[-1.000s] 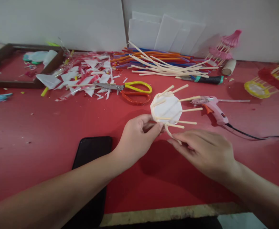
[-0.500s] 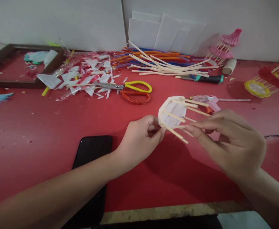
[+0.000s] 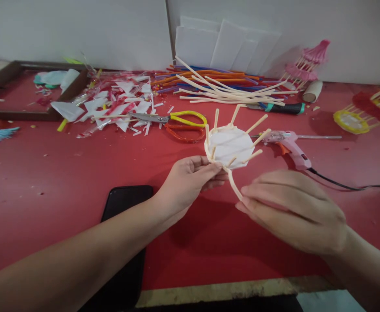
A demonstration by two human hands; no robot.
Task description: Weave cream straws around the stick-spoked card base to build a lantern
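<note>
My left hand [image 3: 194,177] pinches the near left edge of a white paper disc [image 3: 230,146], held above the table. Several short cream sticks stand up around the disc's rim, and a cream pipe cleaner [image 3: 234,185] runs along its edge. That strip's loose end is pinched between the thumb and fingers of my right hand [image 3: 290,208], to the lower right of the disc. Just beyond the disc lies a pink glue gun [image 3: 290,145] with a clear glue stick in its back. Scissors [image 3: 180,123] with yellow and red handles rest to the left.
A black phone [image 3: 126,203] lies under my left forearm. Paper scraps [image 3: 121,99] and a brown frame [image 3: 24,115] are at the back left. Cream, orange and purple pipe cleaners [image 3: 222,86] pile up by the wall. Pink [image 3: 307,65] and red-yellow [image 3: 355,117] stick models stand right.
The disc has tipped so its face and upright sticks show from above. My right hand has moved down and toward me, drawing the strip's loose end away from the disc.
</note>
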